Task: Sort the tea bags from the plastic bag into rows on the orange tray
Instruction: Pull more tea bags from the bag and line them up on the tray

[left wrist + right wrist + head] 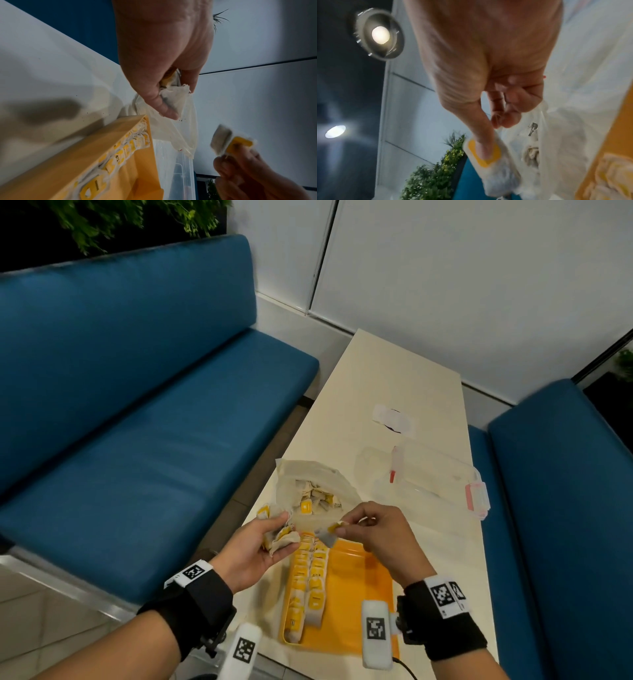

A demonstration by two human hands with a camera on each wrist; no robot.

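Both grips are occupied. My left hand (263, 546), palm up, has its fingers curled round a small bunch of tea bags (283, 537), held above the far left corner of the orange tray (356, 594). The left wrist view shows the thumb pressing one gauzy bag against the fingers, with a yellow tag tucked deeper in the palm. My right hand (373, 529) holds a single tea bag (328, 535) in a narrow pinch, thumb on its yellow tag, as the right wrist view confirms; the bag hangs just above the tray's far edge, close beside the left hand's bunch but apart from it.

The tray lies on the pale surface (404, 378) at its near end. Two rows of tea bags (308, 583) run along the tray's left side, yellow tags up, bags overlapping from near end to far end. The right part of the tray floor is bare orange.

The plastic bag (318, 487) lies open on the surface just beyond the tray, its mouth towards me, with more tea bags loose inside. One or two bags lie at its left edge, beside my left fingertips.

A clear plastic box (428, 477) with pink clasps lies to the right of the bag, and a white wrapper (394, 419) lies further along the surface.
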